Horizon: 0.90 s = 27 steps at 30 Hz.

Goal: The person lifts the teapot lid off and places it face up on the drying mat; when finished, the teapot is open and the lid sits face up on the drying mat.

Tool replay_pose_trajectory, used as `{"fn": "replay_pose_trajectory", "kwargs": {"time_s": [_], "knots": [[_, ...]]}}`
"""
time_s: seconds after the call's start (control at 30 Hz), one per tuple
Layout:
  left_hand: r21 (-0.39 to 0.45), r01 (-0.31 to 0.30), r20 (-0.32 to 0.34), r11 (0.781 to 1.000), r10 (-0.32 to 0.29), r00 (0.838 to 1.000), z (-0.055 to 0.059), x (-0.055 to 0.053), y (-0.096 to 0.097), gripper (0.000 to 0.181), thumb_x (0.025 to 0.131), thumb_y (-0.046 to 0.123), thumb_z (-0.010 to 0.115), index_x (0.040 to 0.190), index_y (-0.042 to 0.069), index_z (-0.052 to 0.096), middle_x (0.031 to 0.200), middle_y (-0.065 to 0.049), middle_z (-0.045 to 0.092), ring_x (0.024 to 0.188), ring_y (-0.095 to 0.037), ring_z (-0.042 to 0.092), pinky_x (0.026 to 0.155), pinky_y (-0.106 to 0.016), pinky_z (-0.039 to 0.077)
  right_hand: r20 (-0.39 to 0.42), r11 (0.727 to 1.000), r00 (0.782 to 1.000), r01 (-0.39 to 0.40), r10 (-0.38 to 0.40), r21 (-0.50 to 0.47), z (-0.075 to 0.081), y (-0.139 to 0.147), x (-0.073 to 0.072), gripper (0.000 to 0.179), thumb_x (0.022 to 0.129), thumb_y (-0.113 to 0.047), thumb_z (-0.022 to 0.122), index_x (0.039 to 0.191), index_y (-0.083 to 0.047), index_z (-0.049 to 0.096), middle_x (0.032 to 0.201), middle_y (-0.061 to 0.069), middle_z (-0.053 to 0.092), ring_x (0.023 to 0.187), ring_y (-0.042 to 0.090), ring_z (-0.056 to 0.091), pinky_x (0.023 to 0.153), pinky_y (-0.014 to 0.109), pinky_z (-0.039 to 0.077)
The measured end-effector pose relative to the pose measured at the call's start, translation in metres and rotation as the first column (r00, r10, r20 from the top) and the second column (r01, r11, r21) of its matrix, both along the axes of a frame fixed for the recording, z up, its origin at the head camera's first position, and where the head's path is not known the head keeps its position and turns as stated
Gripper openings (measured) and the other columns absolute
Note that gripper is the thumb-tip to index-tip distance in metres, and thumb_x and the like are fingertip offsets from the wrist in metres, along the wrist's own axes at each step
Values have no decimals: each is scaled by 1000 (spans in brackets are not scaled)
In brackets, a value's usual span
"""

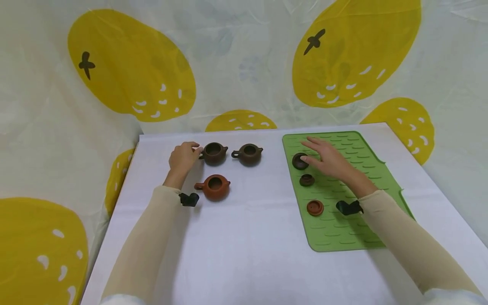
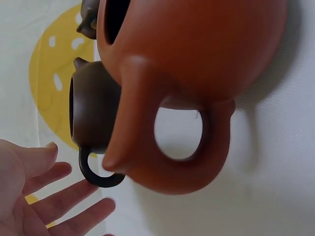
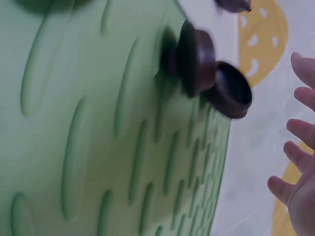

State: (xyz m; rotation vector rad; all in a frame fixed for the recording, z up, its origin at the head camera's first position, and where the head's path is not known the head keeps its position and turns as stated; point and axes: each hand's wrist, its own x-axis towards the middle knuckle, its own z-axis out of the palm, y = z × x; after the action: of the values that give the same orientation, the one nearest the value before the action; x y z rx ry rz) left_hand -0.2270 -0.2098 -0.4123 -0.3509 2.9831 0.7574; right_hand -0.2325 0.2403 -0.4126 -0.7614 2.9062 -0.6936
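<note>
My left hand is at the handle of a dark brown teapot, its fingers loosely spread in the left wrist view. A second dark teapot stands right of that one, and an orange-brown teapot nearer me; all three lack lids and have handles to the left. Over on the right, my right hand hovers beside a dark round lid, thumb overlapping it in the head view. Its fingers look spread in the right wrist view. Toward me lie a smaller brown lid and a reddish lid.
The lids lie along the left side of a green ridged mat on the right of the white-covered table. Behind the table hangs a pale cloth with large yellow fruit prints.
</note>
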Motion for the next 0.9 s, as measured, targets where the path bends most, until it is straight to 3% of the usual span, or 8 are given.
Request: {"fn": "replay_pose_trajectory", "kwargs": {"time_s": [0.2, 0.3, 0.47, 0.73, 0.9], "knots": [[12, 38, -4, 999, -38, 999, -3, 6, 2, 53, 104, 40, 55, 150, 14, 51, 150, -15, 57, 132, -42, 57, 105, -57, 49, -17, 998, 999, -44, 44, 34, 16, -15, 12, 76, 102, -45, 59, 162, -12, 27, 172, 19, 16, 159, 46, 11, 121, 72, 15], [8, 76, -32, 997, -75, 997, -2, 11, 6, 57, 104, 40, 55, 154, 13, 46, 157, -14, 49, 143, -41, 48, 115, -58, 42, -30, 997, 998, -54, 55, 46, 21, -23, 18, 80, 101, -46, 60, 163, -13, 23, 172, 17, 13, 160, 44, 8, 122, 72, 12], [-50, 144, -95, 988, -148, 984, 6, 21, 16, 61, 104, 39, 56, 156, 12, 42, 163, -20, 39, 149, -43, 39, 121, -60, 34, -76, 993, 992, -100, 104, 56, 29, -37, 31, 83, 99, -43, 64, 164, -13, 22, 172, 17, 15, 160, 44, 8, 122, 73, 12], [-110, 241, -225, 964, -261, 939, 12, 46, 36, 63, 102, 41, 61, 155, 12, 44, 161, -23, 40, 148, -44, 41, 122, -62, 32, -141, 982, 975, -154, 169, 112, 29, -58, 48, 85, 97, -47, 66, 164, -20, 21, 173, 12, 17, 161, 41, 10, 123, 71, 14], [-160, 278, -267, 947, -312, 912, 12, 60, 46, 63, 101, 41, 62, 154, 12, 45, 160, -23, 42, 146, -44, 43, 118, -66, 33, -161, 974, 964, -196, 213, 115, 28, -69, 61, 86, 95, -48, 67, 164, -21, 23, 172, 13, 18, 160, 43, 12, 122, 73, 15]]}}
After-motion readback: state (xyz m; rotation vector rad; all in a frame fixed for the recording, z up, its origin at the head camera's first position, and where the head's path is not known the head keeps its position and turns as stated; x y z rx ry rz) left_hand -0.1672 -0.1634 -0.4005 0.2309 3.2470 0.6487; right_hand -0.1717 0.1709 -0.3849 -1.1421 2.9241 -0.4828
